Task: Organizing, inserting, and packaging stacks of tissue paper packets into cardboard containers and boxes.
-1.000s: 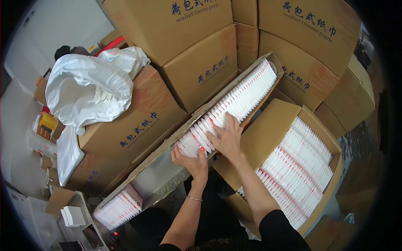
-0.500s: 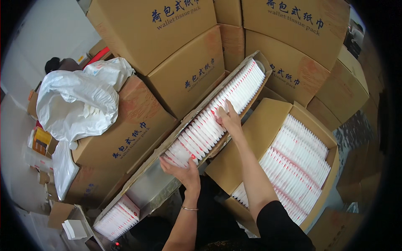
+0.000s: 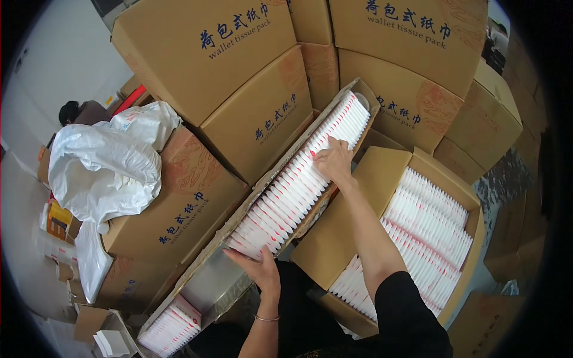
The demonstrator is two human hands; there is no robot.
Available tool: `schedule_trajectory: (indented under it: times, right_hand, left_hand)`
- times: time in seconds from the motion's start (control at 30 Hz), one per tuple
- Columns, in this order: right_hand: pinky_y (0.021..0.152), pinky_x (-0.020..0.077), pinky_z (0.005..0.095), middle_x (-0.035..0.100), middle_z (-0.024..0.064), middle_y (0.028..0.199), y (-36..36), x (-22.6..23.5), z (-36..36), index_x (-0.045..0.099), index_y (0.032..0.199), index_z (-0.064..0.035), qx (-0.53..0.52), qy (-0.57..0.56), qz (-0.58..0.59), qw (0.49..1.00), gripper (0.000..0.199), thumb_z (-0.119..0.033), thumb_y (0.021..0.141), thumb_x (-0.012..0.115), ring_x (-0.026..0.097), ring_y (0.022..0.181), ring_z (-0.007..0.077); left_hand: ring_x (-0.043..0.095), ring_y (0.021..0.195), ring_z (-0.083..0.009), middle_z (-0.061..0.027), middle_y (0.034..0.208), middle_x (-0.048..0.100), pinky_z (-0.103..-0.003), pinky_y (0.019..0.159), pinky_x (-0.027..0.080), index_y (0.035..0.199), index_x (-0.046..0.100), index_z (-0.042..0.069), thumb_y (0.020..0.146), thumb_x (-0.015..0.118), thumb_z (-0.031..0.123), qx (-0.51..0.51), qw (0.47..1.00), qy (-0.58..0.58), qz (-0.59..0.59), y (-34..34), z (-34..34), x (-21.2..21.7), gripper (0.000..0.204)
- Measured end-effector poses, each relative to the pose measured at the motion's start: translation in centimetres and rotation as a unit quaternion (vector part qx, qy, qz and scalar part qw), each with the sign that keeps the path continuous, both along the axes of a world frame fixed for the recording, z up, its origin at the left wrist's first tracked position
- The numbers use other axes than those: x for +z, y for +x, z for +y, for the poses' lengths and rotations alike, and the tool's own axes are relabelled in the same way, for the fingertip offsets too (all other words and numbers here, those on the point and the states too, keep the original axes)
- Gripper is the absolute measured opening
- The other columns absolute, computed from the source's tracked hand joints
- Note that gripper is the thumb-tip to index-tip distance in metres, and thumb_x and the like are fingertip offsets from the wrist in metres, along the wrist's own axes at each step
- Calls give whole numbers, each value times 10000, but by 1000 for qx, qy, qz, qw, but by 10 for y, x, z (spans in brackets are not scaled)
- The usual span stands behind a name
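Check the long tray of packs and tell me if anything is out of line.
The row of white packs leans over rather than standing upright, braced by the left hand and right hand. A bare gap in the long tray separates it from a smaller pack bunch.

Stacked cardboard cartons (image 3: 239,53) wall the long tray (image 3: 209,286) on the far side. A bare stretch lies free between the tissue-pack row (image 3: 304,179) and the smaller bundle (image 3: 170,328).
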State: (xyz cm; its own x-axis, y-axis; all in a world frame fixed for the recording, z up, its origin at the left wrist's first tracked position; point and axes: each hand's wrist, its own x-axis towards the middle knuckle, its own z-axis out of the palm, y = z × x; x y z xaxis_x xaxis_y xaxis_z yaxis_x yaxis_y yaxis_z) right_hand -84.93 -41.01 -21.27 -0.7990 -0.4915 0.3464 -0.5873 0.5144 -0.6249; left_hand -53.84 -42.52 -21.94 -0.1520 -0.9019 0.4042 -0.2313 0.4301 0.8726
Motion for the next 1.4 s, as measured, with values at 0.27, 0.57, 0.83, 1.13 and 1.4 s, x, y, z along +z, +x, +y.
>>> schedule_trajectory:
  times: [0.27,0.57,0.83,1.13,1.4]
  right_hand:
    - [963,441,453,663,269,1112,-21,2,-6,656,1005,2,-58,-138,-187,971,557,-533,908,536,598,1111,407]
    - [1039,407,456,575,311,1246,107,32,-21,483,1358,71,171,131,-115,970,1044,-743,729,659,535,1225,431]
    - [1069,403,428,558,270,1317,146,36,-15,370,1429,38,247,-40,-186,950,1189,-469,503,917,506,1277,397]
    - [1070,409,460,517,256,1334,115,86,93,323,1464,-18,176,-73,-184,964,1193,-506,540,899,501,1266,406]
    - [907,536,376,636,154,1147,5,34,366,472,1303,12,-190,-267,-106,939,787,-168,655,881,639,1036,251]
  left_hand:
    - [363,1361,-305,-279,1500,292,-352,1138,279,1504,-57,-134,859,703,80,-84,979,180,53,-1,2,8,1020]
    - [422,1243,-458,-344,1328,417,-508,1102,299,1354,292,-173,669,836,314,13,976,12,-218,118,-52,3,1002]
    - [454,1210,-459,-342,1284,445,-485,1073,353,1334,320,-154,634,771,163,103,987,57,-111,97,-37,12,892]
    - [409,1303,-310,-225,1370,401,-421,1111,330,1408,277,-69,707,800,63,-56,993,45,-98,70,10,78,885]
    - [471,1199,-443,-304,1248,488,-478,1063,379,1331,379,-96,644,815,236,-432,889,-58,-141,-210,107,70,879]
